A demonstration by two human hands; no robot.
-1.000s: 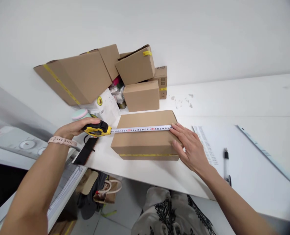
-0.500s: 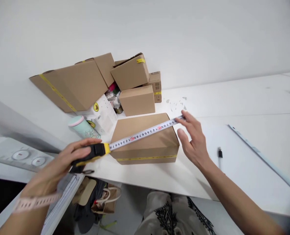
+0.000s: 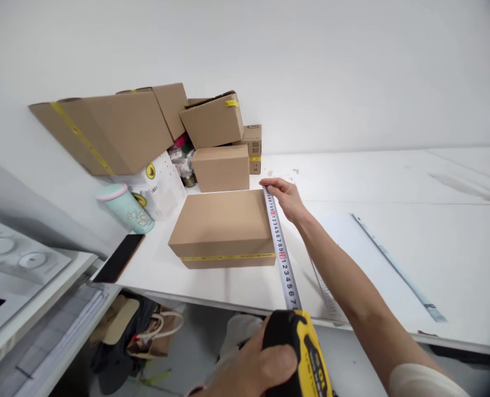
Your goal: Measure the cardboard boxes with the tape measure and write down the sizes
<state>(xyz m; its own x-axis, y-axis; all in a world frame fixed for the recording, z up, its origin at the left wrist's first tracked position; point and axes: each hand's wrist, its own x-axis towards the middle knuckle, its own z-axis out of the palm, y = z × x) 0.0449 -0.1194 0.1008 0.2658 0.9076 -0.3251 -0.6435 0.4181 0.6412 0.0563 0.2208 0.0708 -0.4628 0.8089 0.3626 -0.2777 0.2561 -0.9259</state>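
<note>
Yellow tape measure [image 3: 305,353] fills left hand [image 3: 251,366], grip curled; right hand [image 3: 286,197] pinches its blade [image 3: 281,248].

White tabletop [image 3: 468,248], centre to right edge of frame, bearing directly a cardboard box [image 3: 224,218] (centre), mint tumbler [image 3: 129,209] and flat black object [image 3: 120,258] (left).

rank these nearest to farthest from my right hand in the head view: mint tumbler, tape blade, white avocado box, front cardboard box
1. Tape blade: far end at the right hand
2. Front cardboard box: just left of the hand
3. White avocado box: farther left
4. Mint tumbler: leftmost of the four
</note>
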